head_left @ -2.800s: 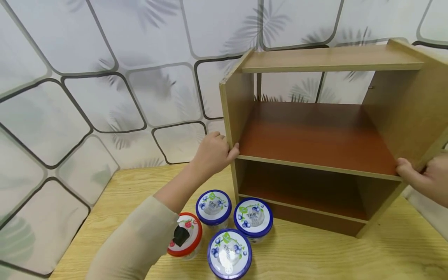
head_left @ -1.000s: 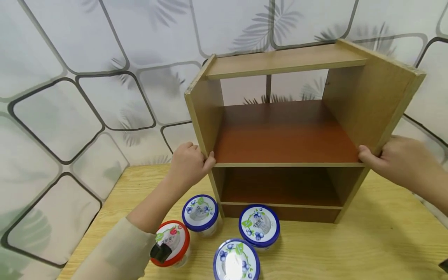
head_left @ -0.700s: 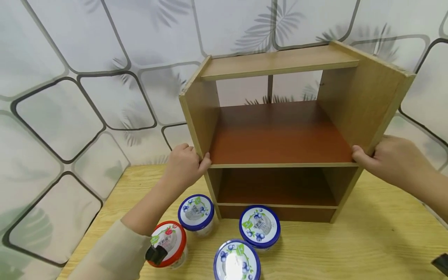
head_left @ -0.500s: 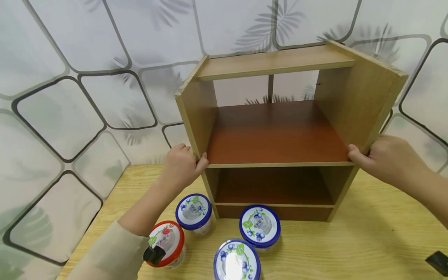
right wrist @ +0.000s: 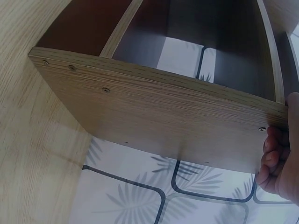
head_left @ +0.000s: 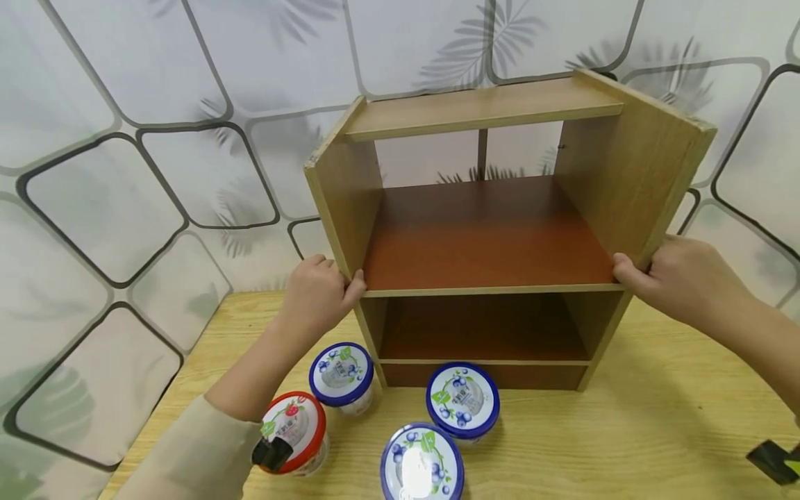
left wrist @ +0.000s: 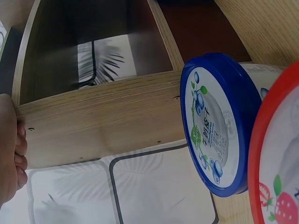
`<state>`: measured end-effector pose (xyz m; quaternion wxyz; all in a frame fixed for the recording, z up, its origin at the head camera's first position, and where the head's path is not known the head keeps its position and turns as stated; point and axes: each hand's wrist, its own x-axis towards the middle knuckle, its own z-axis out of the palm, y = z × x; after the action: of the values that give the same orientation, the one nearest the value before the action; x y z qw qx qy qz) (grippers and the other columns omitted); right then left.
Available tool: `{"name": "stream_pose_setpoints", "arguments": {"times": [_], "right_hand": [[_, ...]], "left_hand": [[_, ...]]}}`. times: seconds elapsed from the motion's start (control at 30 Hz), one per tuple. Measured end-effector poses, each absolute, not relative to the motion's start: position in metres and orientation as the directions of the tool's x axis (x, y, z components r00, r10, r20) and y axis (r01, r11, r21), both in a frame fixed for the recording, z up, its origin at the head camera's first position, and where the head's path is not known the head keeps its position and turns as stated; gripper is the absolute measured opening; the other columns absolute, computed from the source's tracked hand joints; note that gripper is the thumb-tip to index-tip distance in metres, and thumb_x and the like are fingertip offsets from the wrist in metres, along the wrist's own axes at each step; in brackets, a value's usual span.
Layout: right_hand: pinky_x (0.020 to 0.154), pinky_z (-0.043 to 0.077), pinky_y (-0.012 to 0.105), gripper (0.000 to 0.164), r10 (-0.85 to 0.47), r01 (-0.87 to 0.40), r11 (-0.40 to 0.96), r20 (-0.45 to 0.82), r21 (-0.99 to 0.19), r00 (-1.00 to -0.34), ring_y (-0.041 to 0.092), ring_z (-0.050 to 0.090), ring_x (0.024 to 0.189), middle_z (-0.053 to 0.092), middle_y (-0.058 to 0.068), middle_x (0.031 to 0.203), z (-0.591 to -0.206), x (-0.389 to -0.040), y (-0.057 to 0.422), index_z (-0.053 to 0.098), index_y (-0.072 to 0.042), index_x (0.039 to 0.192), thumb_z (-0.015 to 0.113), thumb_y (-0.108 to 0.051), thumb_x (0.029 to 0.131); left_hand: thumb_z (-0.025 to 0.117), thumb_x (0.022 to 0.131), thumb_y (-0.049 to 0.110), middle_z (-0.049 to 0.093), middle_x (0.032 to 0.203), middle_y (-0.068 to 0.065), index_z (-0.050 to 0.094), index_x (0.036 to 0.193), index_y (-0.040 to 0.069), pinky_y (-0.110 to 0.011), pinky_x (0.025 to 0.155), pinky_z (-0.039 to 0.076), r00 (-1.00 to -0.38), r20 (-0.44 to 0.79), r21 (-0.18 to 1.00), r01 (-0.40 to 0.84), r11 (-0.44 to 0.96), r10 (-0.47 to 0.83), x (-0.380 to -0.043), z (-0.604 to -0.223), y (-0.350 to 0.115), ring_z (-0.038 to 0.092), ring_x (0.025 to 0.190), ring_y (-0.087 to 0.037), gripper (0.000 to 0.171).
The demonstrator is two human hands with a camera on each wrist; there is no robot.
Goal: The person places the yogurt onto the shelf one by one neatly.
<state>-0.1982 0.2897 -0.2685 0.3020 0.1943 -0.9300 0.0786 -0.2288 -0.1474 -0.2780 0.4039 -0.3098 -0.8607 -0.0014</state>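
Note:
A small wooden shelf unit (head_left: 475, 289) with reddish-brown boards stands on the table, its open front facing me. My left hand (head_left: 315, 295) grips the front edge of its left side panel, thumb at the end of the middle board. On the opposite panel my right hand (head_left: 681, 281) grips at the same height. Both wrist views show fingertips (left wrist: 21, 154) curled against the outer faces of the panels. Below my left hand, a blue-lidded tub (head_left: 341, 373) sits right at the unit's lower left corner, with a red-lidded tub (head_left: 294, 430) beside it, partly behind my sleeve.
Another blue-lidded tub (head_left: 462, 401) stands close before the unit's base, and a third blue-lidded tub (head_left: 422, 464) is nearer me. The light wood table (head_left: 650, 417) extends to the right. Patterned wall covering (head_left: 250, 173) rises behind and on the left.
The shelf unit has shifted left and turned to face me more squarely, both hands keeping their grip. Lately the left blue-lidded tub and the red-lidded tub have slid slightly left.

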Motion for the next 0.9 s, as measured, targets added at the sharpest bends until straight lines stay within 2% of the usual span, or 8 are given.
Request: {"name": "stream_pose_setpoints", "arguments": {"times": [0.23,0.33,0.67,0.9], "right_hand": [[0.040,0.020,0.027,0.049,-0.316,-0.414,0.910,0.607,-0.023,-0.729,0.011,0.025,0.044,0.025,-0.005,0.045,-0.266,-0.200,0.288,0.028,-0.014,0.045,0.047,-0.023,0.089],[0.040,0.020,0.027,0.050,-0.313,-0.411,0.911,0.590,-0.037,-0.745,0.011,0.024,0.044,0.025,-0.005,0.045,-0.266,-0.201,0.287,0.029,-0.014,0.045,0.048,-0.024,0.090],[0.041,0.020,0.025,0.049,-0.305,-0.408,0.909,0.530,-0.088,-0.792,0.010,0.026,0.045,0.027,-0.005,0.046,-0.269,-0.200,0.277,0.031,-0.014,0.045,0.050,-0.022,0.089],[0.041,0.021,0.026,0.050,-0.292,-0.385,0.919,0.516,-0.082,-0.806,0.011,0.026,0.045,0.027,-0.004,0.046,-0.265,-0.196,0.276,0.031,-0.013,0.046,0.051,-0.025,0.091]], "left_hand": [[0.057,0.085,0.020,0.037,0.043,-0.003,0.038,0.044,0.007,-0.031,0.044,0.032,-0.494,0.701,-0.226,0.530,0.818,0.514,-0.230,-0.276,-0.148,0.037,0.046,-0.021,0.047],[0.058,0.085,0.019,0.037,0.043,-0.004,0.037,0.044,0.007,-0.032,0.044,0.032,-0.503,0.702,-0.212,0.528,0.822,0.504,-0.230,-0.276,-0.150,0.038,0.046,-0.023,0.047],[0.057,0.087,0.019,0.035,0.044,-0.002,0.035,0.044,0.009,-0.030,0.046,0.032,-0.610,0.652,-0.131,0.494,0.859,0.451,-0.220,-0.282,-0.158,0.038,0.047,-0.021,0.049],[0.058,0.088,0.020,0.040,0.045,-0.004,0.040,0.046,0.007,-0.031,0.048,0.034,-0.646,0.644,-0.098,0.462,0.882,0.410,-0.219,-0.281,-0.156,0.041,0.050,-0.023,0.047]]}}
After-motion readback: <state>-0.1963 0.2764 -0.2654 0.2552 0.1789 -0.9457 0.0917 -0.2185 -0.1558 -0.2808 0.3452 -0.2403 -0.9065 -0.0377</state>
